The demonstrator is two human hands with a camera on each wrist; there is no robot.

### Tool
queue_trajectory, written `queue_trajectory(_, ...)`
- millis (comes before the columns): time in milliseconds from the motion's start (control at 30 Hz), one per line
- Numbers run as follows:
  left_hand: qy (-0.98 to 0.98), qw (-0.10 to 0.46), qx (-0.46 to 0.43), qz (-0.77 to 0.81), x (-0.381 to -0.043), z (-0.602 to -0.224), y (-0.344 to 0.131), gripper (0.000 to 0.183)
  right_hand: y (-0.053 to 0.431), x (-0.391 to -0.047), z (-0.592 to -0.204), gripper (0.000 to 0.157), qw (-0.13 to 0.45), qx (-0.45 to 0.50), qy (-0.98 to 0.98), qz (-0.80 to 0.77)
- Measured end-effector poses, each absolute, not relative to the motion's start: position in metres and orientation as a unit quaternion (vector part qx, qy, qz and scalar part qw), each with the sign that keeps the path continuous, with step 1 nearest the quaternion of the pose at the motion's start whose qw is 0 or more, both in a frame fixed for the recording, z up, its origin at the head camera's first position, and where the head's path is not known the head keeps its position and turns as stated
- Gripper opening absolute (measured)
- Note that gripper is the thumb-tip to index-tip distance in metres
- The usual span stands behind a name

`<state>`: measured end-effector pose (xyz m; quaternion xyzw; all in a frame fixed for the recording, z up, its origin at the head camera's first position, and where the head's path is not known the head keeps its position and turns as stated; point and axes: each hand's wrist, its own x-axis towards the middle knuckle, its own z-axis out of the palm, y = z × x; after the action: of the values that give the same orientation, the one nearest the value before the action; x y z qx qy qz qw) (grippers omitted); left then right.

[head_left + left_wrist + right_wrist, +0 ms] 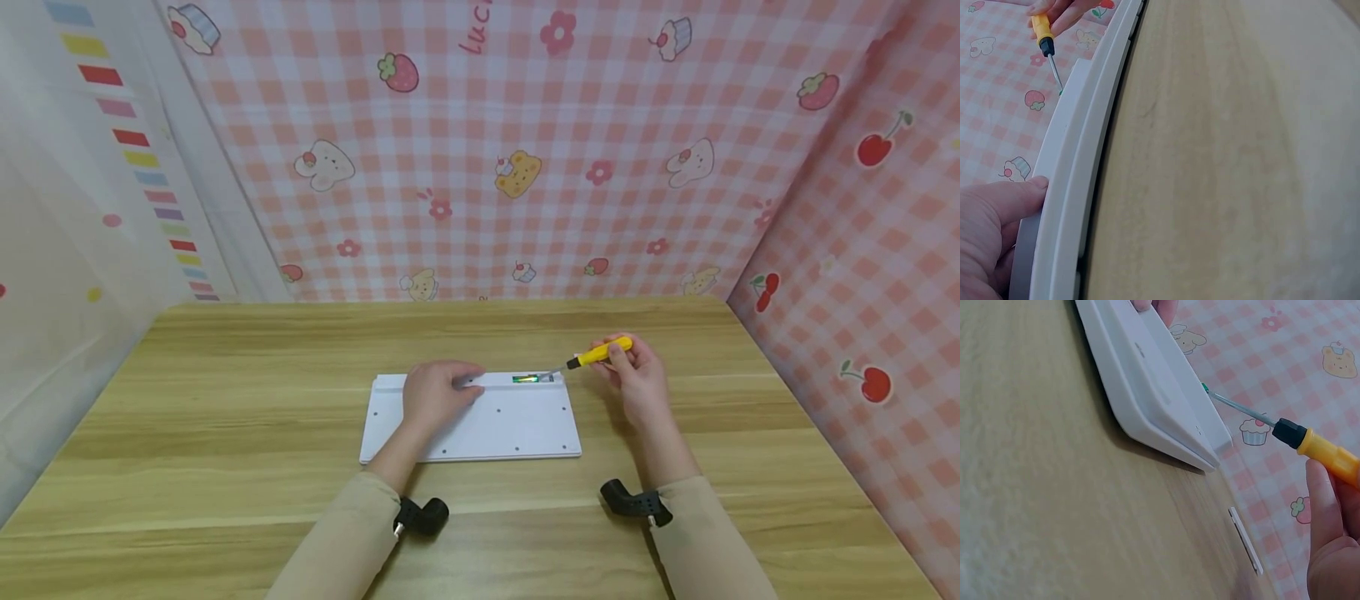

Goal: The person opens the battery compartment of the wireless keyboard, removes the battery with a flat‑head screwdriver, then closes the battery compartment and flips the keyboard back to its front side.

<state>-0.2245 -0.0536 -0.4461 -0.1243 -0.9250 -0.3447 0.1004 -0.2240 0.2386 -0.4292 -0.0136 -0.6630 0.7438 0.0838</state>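
Note:
A white keyboard (480, 429) lies face down on the wooden table, small screw holes showing across its underside. Along its far edge, near the right end, a battery slot is uncovered and holds a green battery (525, 379). My left hand (433, 398) grips the raised far edge left of the slot, its thumb (1025, 195) on top. With my right hand (639, 382) I hold a yellow screwdriver (603, 353) by its handle, fingers around the grip. The screwdriver's metal shaft (1241, 408) slants down to the left, its tip at the battery's right end.
A slim white strip (1246, 540), like a battery cover, lies on the table (225, 433) just beyond the keyboard's right end. Pink checked cloth (480, 225) hangs behind the table, with more cloth on both sides. Each sleeve carries a black wrist camera (423, 517).

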Motion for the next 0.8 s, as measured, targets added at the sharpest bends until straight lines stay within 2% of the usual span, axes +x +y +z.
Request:
queue_trajectory(167, -0.927, 0.100, -0.124, -0.341, -0.2247, -0.4457, -0.0533, 0.025, 0.2381, -0.2238, -0.4287, 0.013, 0.083, -0.019, -0.666, 0.741)
queue_trajectory(800, -0.926, 0.100, -0.121, -0.343, -0.2248, -0.4458, -0.0533, 0.025, 0.2384, -0.2236, -0.4293, 0.014, 0.088, -0.011, -0.662, 0.744)
